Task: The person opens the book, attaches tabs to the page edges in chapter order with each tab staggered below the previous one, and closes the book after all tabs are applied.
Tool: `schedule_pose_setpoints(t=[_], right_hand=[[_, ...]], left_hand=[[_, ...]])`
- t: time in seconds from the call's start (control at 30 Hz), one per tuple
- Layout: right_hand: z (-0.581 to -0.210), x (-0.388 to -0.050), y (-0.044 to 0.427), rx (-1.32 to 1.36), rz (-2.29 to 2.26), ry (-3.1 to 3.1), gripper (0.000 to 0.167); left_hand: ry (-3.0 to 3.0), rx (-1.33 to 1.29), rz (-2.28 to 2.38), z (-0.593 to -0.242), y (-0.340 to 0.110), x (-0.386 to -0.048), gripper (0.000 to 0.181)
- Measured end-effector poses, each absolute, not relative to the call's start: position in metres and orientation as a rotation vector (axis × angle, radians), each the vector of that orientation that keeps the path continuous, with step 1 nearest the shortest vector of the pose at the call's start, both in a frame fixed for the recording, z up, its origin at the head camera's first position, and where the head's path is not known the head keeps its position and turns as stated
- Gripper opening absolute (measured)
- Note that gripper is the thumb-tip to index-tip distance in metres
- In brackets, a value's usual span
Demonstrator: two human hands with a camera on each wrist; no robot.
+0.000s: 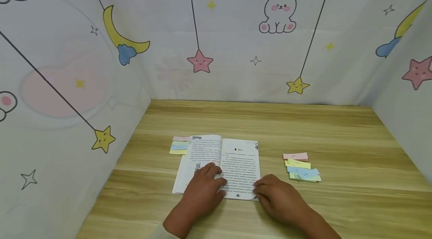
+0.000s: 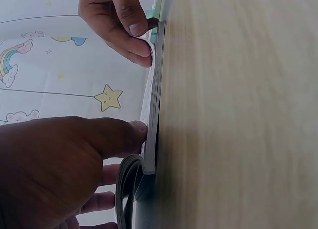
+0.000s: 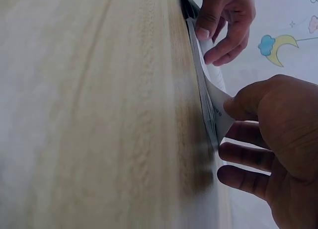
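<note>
An open book with printed pages lies on the table. My left hand rests across the lower left page beside the spine, its thumb pressing near the book's lower edge in the left wrist view. At the lower right corner, my right hand pinches a page between thumb and forefinger. That corner is lifted and curves away from the pages beneath, while the other right fingers spread below it. Coloured sticky tabs in pink, green, blue and yellow stick out from the book's upper left edge.
Loose coloured paper strips, some with handwriting, lie overlapping to the right of the book. The wood-grain table meets a white cloth backdrop with cartoon prints at the back and sides.
</note>
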State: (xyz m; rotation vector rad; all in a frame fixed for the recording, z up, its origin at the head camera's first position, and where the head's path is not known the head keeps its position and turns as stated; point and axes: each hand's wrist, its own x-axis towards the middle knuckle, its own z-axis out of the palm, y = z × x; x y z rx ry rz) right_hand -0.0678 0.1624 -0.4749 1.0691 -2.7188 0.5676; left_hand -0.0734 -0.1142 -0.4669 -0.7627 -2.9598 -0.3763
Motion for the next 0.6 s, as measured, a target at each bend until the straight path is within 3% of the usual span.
schedule_pose_setpoints(t=[0.33,0.6], right_hand=[[-0.463,-0.072,0.182,0.861,0.576,-2.723,0.021],[-0.453,-0.083,0.211,0.524,0.607,-2.743,0.022]], left_hand=[[-2.968,-0.754,-0.354,-0.465,-0.113,-0.073,0.023],[-2.962,-0.757,-0.343,-0.466,-0.112,-0.073,0.023]])
